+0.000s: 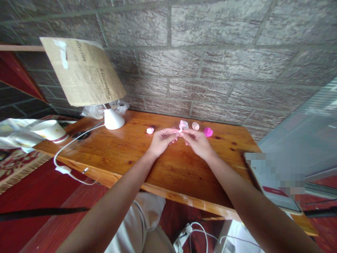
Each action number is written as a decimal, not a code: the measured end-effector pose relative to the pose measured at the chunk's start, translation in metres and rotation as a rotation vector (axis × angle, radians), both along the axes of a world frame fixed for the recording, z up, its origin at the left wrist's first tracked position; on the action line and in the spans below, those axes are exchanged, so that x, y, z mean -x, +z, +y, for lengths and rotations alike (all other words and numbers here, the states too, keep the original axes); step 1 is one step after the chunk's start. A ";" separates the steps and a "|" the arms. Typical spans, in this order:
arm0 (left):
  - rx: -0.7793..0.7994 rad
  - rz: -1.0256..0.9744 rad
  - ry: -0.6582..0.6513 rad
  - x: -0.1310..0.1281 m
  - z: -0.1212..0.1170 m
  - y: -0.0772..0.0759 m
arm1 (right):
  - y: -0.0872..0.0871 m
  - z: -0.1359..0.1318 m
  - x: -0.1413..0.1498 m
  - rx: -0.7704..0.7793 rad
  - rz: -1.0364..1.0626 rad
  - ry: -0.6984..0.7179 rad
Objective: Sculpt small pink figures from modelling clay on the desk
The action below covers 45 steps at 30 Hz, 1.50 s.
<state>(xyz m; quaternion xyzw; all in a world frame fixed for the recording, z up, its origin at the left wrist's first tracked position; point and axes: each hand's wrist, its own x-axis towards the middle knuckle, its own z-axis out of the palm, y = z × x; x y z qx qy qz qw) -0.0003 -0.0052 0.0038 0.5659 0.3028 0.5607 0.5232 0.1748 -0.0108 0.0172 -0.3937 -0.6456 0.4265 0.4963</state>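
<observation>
- A small pale pink piece (180, 131), soft-looking and partly hidden by fingers, is held over the middle of the tabletop (179, 165), towards its wall side.
- The left hand (161, 142) has a narrow grip, thumb and fingers pinching the piece from the left.
- The right hand (197, 142) pinches it from the right, its grip equally narrow; the two hands nearly meet.
- Just beyond the fingertips lies a light pink crumpled shape (183, 124), partly blocked by the hands.
- Near it, to the right, are a peach-pink lump (195, 125) and then a bright magenta one (208, 132), close to the right hand.
- A small whitish-pink lump (150, 130) sits left of the left hand.
- Both forearms cross the near edge of the tabletop, covering parts of the wood.
- Farther left stands a lamp (113, 120) with a tilted, newspaper-print shade; clear plastic is behind its base, and a white cord (58, 153) trails over the edge.
- Near the left end are a paper cup (51, 130) and a dark object, too unclear to name.
- At the right end lies a flat item (273, 182), partly pixelated.
- A grey brick-patterned wall (184, 63) rises behind.
</observation>
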 end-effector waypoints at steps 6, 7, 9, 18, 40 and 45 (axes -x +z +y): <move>-0.006 -0.021 0.011 -0.001 -0.001 0.003 | -0.001 0.001 0.000 0.108 0.114 0.032; -0.005 -0.020 0.010 -0.002 -0.001 0.004 | -0.001 0.001 0.000 0.138 0.144 0.039; -0.005 -0.014 0.008 -0.002 -0.001 0.005 | -0.001 0.001 0.001 0.192 0.200 0.045; 0.023 -0.004 -0.002 -0.003 -0.003 0.005 | 0.002 -0.002 0.004 0.324 0.333 0.097; 0.022 -0.005 0.010 -0.004 -0.002 0.004 | -0.001 0.001 0.002 0.136 0.170 0.036; 0.019 0.000 0.006 -0.004 -0.002 0.005 | -0.003 0.001 0.003 0.072 0.072 0.011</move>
